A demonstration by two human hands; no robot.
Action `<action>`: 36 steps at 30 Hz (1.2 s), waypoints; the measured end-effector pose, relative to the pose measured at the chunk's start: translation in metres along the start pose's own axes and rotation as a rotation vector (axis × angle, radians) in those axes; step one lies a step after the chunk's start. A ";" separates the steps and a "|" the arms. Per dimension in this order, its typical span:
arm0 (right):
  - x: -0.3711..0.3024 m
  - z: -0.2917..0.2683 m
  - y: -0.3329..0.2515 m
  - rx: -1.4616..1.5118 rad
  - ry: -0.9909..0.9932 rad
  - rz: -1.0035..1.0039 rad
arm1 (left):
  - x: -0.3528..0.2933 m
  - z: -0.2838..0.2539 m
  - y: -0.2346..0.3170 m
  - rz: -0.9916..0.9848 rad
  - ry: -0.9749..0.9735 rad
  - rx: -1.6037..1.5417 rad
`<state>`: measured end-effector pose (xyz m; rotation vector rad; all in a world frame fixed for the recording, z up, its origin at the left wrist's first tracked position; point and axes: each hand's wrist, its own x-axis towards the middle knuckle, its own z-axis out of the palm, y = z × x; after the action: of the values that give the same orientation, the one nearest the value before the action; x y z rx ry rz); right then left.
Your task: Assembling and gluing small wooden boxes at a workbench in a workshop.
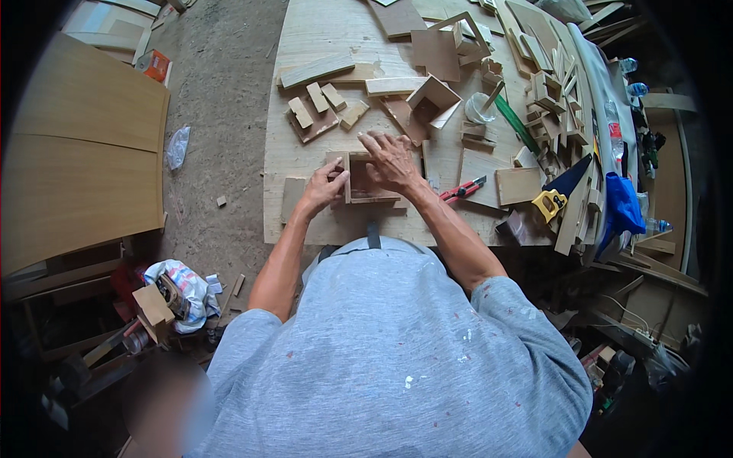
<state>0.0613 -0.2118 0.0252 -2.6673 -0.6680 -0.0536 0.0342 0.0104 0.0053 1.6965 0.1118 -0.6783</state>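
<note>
A small open-topped wooden box (372,200) sits near the front edge of the plywood worktable, its brown inside facing up. My left hand (324,189) is at its left wall, thumb and curled fingers closed on the edge. Over the box's right part spreads my right hand (391,162), fingers apart and stretched toward the far side; its palm hides that wall. To the right of my right forearm lies a red utility knife (463,188). A brown board with several short wood blocks (318,98) is beyond my left hand.
A yellow-handled handsaw (561,191) and a green strip (518,126) lie at the right among wood offcuts. Another open box (434,101) and a white tub (480,108) stand farther back. Large wooden panels (84,153) stand at the left, across the floor.
</note>
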 end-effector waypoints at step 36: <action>-0.072 0.027 -0.030 0.174 -0.062 -0.136 | -0.023 0.023 -0.016 -0.166 0.128 -0.215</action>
<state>-0.0173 -0.2095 0.0016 -2.4634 -0.8340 0.0485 -0.0004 0.0002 0.0007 1.5328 0.4057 -0.6550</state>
